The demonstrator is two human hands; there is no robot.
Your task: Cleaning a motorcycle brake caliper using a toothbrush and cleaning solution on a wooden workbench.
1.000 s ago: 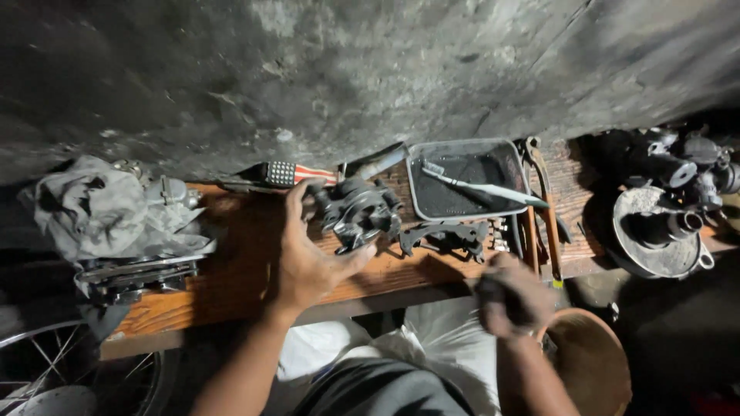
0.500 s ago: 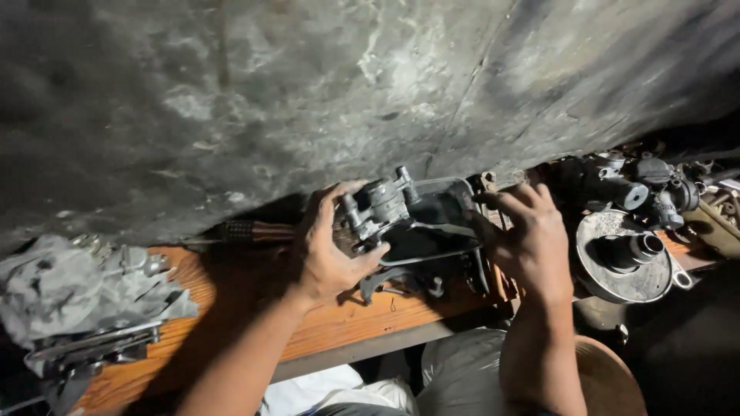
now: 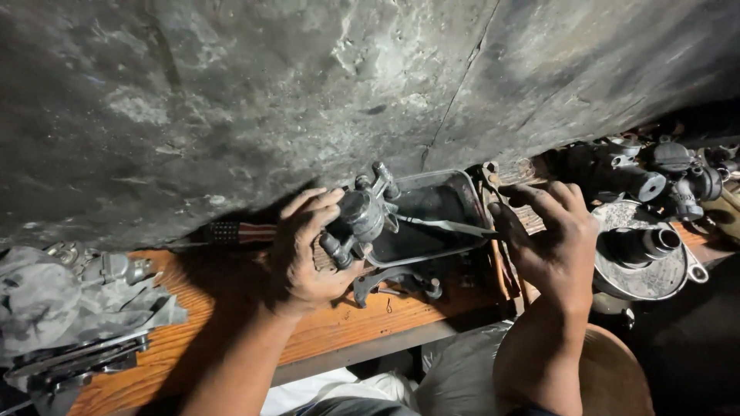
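Where a cracked, soot-grey wall [image 3: 231, 100] rises behind it, an orange wooden bench [image 3: 231, 323] is seen, strewn with grimy engine parts [image 3: 655, 177] and a grey rag [image 3: 46, 300]. A small metal carburettor body [image 3: 362, 219] is gripped by the left hand [image 3: 304, 250], fingers curled around it, beside a dark metal tray [image 3: 432, 216]. Since the earlier frame, the right hand [image 3: 551, 243] has been lifted, fingers spread, holding nothing.

Dull grey metal part [image 3: 362, 219] — greasy-looking — over a smooth orange wooden bench [image 3: 231, 323], beside rough concrete [image 3: 231, 100].
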